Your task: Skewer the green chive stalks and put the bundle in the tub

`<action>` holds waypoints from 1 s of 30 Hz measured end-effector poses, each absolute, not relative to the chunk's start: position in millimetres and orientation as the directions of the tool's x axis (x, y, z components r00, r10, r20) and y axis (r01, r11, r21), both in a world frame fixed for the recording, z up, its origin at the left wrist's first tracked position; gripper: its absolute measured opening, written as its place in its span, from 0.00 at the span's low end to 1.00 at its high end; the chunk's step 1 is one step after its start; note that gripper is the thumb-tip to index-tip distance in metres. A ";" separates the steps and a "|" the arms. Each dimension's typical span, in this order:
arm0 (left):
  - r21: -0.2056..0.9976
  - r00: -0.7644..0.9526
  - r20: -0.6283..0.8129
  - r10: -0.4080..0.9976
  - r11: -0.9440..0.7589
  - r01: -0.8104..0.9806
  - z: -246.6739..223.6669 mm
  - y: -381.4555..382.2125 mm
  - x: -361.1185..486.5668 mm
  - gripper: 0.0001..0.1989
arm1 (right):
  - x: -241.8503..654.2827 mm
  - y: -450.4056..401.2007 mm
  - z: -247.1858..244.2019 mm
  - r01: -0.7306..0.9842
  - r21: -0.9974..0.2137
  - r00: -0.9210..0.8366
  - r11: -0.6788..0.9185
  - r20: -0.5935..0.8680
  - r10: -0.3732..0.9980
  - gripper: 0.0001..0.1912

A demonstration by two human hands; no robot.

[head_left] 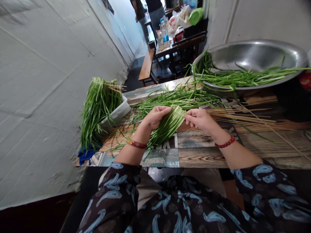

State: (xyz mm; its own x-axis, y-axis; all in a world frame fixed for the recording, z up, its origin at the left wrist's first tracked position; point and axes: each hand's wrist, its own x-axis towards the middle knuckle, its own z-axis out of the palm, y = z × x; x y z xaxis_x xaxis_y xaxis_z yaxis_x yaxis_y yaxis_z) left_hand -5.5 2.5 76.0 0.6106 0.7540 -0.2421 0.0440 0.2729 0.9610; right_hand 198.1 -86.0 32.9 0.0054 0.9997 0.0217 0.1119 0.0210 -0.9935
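Observation:
A flat row of garlic chives spreads between my two hands, pale cut ends up and green leaves trailing down-left onto the table. My left hand is closed on the row's left edge near the pale ends. On the opposite edge, the thumb and fingers of my right hand pinch together at the outermost stems; whether a skewer is also between them is hidden. Loose chives lie in a heap just beyond my hands. Thin wooden skewers are scattered to the right of my right hand.
At the left, a white plastic tub holds skewered chives hanging over its side, beside a blue cloth. A large steel basin with more chives stands back right. Beyond are a bench, a cluttered table and standing people.

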 end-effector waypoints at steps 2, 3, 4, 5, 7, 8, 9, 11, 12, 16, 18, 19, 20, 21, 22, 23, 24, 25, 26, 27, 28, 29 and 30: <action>0.960 0.631 -0.237 0.739 0.277 0.036 72.8 10.2 -8.1 0.22 | 201.5 -84.9 34.2 0.011 -0.999 -0.037 -0.050 -0.050 0.998 0.24; 0.955 0.638 -0.252 0.728 0.295 0.040 70.7 14.2 -9.5 0.24 | 203.3 -84.2 34.1 -0.042 -0.996 -0.046 -0.076 -0.074 0.996 0.25; 0.945 0.647 -0.278 0.710 0.322 0.053 68.3 18.1 -11.0 0.26 | 204.8 -83.4 33.5 -0.095 -0.991 -0.047 -0.098 -0.094 0.994 0.26; 0.934 0.660 -0.307 0.685 0.349 0.072 65.9 21.6 -12.5 0.28 | 206.1 -82.6 32.6 -0.141 -0.983 -0.040 -0.119 -0.114 0.993 0.26; 0.924 0.672 -0.337 0.660 0.367 0.102 61.4 26.3 -15.2 0.29 | 207.4 -81.2 30.5 -0.193 -0.970 -0.028 -0.148 -0.145 0.989 0.26; 0.928 0.671 -0.333 0.662 0.357 0.109 59.8 27.3 -16.0 0.29 | 207.5 -80.7 29.8 -0.199 -0.968 -0.029 -0.153 -0.150 0.988 0.26; 0.933 0.672 -0.325 0.666 0.340 0.114 59.0 27.5 -16.3 0.27 | 207.2 -80.4 29.5 -0.194 -0.969 -0.034 -0.151 -0.147 0.989 0.26; 0.935 0.691 -0.330 0.643 0.323 0.146 59.5 25.6 -14.9 0.25 | 206.2 -80.5 30.1 -0.173 -0.977 -0.049 -0.129 -0.122 0.991 0.24; 0.929 0.709 -0.349 0.612 0.327 0.174 60.6 24.1 -13.3 0.25 | 205.7 -80.8 30.9 -0.163 -0.980 -0.056 -0.115 -0.107 0.993 0.23; 0.916 0.718 -0.391 0.576 0.316 0.247 66.2 20.2 -6.8 0.24 | 205.5 -81.9 33.6 -0.125 -0.988 -0.068 -0.086 -0.078 0.995 0.19; 0.930 0.683 -0.365 0.633 0.285 0.233 67.7 21.9 -6.8 0.22 | 207.1 -81.7 32.9 -0.076 -0.994 -0.069 -0.084 -0.079 0.994 0.16; 0.936 0.659 -0.349 0.666 0.274 0.219 68.1 23.4 -7.7 0.22 | 208.3 -81.3 31.9 -0.035 -0.996 -0.064 -0.081 -0.079 0.995 0.16; 0.942 0.635 -0.335 0.696 0.265 0.206 68.2 25.0 -9.1 0.22 | 209.4 -80.8 30.6 0.017 -0.997 -0.051 -0.070 -0.071 0.996 0.15; 0.946 0.614 -0.324 0.720 0.257 0.197 68.1 26.5 -10.6 0.21 | 210.5 -80.3 29.2 0.077 -0.996 -0.036 -0.052 -0.055 0.998 0.14; 0.950 0.599 -0.313 0.737 0.247 0.193 67.9 27.7 -12.1 0.21 | 211.4 -79.8 27.6 0.139 -0.990 -0.020 -0.029 -0.032 0.999 0.13; 0.952 0.592 -0.305 0.746 0.237 0.193 67.6 28.5 -13.5 0.21 | 212.2 -79.3 26.1 0.198 -0.980 -0.004 -0.004 -0.005 1.000 0.13; 0.955 0.589 -0.298 0.751 0.227 0.193 67.2 28.9 -14.8 0.22 | 212.7 -79.0 24.8 0.251 -0.968 0.011 0.020 0.024 1.000 0.13; 0.956 0.593 -0.293 0.750 0.221 0.194 66.9 29.0 -16.0 0.22 | 213.0 -78.7 23.8 0.295 -0.955 0.025 0.042 0.051 0.998 0.13; 0.956 0.603 -0.293 0.742 0.219 0.195 66.5 29.1 -17.3 0.22 | 213.1 -78.5 23.1 0.330 -0.942 0.035 0.058 0.074 0.997 0.13; 0.955 0.618 -0.297 0.728 0.224 0.196 66.3 29.3 -18.6 0.22 | 213.1 -78.4 22.8 0.357 -0.931 0.043 0.071 0.092 0.995 0.13; 0.954 0.632 -0.298 0.715 0.231 0.190 66.1 29.7 -20.1 0.22 | 213.1 -78.3 22.8 0.377 -0.922 0.047 0.081 0.107 0.993 0.14; 0.955 0.639 -0.295 0.711 0.239 0.175 66.0 30.4 -21.7 0.21 | 213.1 -78.2 23.1 0.391 -0.916 0.049 0.089 0.117 0.992 0.14; 0.957 0.636 -0.285 0.717 0.248 0.150 66.1 31.4 -23.3 0.20 | 213.0 -78.2 23.4 0.400 -0.911 0.047 0.095 0.124 0.991 0.14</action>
State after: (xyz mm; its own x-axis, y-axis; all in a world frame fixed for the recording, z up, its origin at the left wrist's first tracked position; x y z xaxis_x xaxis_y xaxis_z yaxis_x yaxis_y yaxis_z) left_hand -23.3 31.4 66.1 0.6360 0.7170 -0.2853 0.1495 0.2482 0.9571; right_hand 213.0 -78.2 23.4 0.0475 0.9911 0.1241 0.4005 0.0950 -0.9114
